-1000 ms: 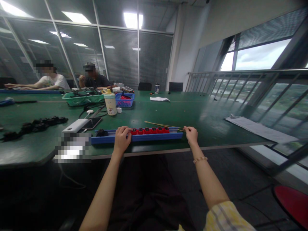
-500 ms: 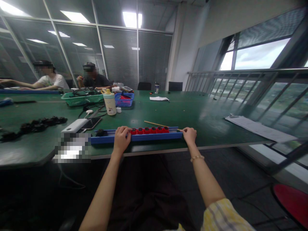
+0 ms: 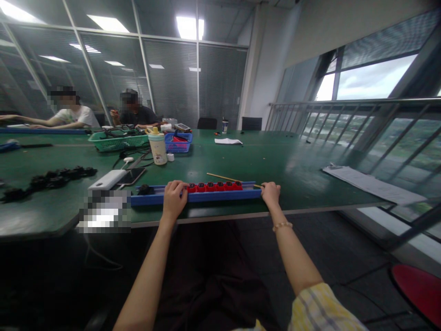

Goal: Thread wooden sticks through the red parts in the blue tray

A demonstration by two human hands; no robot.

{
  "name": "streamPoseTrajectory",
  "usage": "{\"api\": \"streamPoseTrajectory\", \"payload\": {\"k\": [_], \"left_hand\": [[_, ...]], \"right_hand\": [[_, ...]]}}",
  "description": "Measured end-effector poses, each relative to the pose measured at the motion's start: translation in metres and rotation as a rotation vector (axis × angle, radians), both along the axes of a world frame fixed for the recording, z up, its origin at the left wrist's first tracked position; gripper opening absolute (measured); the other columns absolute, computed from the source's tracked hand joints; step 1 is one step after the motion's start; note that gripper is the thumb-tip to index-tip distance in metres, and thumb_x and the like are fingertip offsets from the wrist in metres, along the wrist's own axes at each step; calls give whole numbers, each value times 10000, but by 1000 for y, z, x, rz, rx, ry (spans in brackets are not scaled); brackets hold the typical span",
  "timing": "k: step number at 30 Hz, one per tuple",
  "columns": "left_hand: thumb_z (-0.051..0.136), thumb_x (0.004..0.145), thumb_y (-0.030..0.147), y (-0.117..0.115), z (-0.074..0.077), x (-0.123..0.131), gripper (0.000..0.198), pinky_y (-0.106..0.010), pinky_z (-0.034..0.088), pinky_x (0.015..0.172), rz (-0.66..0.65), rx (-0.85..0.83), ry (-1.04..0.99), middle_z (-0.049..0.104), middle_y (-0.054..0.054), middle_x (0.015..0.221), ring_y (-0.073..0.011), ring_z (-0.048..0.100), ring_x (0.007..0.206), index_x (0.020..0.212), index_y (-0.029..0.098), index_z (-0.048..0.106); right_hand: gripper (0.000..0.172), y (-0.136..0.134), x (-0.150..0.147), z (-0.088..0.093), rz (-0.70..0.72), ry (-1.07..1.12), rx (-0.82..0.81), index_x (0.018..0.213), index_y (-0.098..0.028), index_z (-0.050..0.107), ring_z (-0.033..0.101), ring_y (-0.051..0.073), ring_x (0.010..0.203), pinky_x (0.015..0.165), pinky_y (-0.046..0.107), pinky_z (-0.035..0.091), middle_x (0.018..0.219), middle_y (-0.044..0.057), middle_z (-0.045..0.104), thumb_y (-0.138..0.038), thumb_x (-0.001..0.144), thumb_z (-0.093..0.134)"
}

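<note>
closest to me, my forearms reach out over my dark trousers, with a beaded bracelet (image 3: 282, 225) on my right wrist and a yellow checked sleeve (image 3: 319, 308) at the bottom edge. my left hand (image 3: 174, 200) is curled narrow over a long blue plastic rail (image 3: 206, 198), which lies crosswise in front of me, its long axis running left to right along the table edge. my right hand (image 3: 270, 193) sits at the rail's right end, fingers bunched narrow; i can't tell whether they pinch anything. a row of red blocks (image 3: 213, 186) sits in the rail between my hands, much nearer my left hand, whose fingers are just beside the first block. a black piece (image 3: 146, 189) lies in the rail on the far side of my left hand. a thin wooden stick (image 3: 223, 177) slants away from my right fingertips, just behind the rail. farther off on the green table (image 3: 275, 161) are a white power bank (image 3: 107, 179), a phone (image 3: 134, 174), a bottle (image 3: 157, 149) and two baskets (image 3: 178, 143), and a seated person (image 3: 134, 112) works beyond them.
</note>
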State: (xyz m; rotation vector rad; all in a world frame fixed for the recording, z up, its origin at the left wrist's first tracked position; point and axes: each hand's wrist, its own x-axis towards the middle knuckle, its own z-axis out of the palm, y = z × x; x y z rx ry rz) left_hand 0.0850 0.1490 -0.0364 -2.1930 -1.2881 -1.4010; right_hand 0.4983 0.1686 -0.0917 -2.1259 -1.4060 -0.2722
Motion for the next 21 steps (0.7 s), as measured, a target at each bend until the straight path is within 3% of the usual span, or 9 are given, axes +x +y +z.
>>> {"api": "streamPoseTrajectory", "payload": {"k": [7, 21], "left_hand": [[468, 897, 185, -1, 0, 0, 197, -406, 450, 898, -6, -16, 1, 634, -61, 965, -234, 555, 964, 924, 226, 658], [471, 897, 185, 0, 0, 0, 193, -396, 457, 897, -20, -8, -7, 629, -60, 953, -228, 550, 955, 926, 221, 658]], "right_hand": [[282, -1, -2, 5, -28, 13, -77, 1017, -185, 736, 487, 293, 1011, 815, 378, 376, 1099, 174, 616, -258, 902, 489], [287, 6, -1, 2, 8, 30, -182, 1092, -167, 642, 459, 310, 1119, 905, 429, 353, 1164, 172, 586, -262, 962, 405]]}}
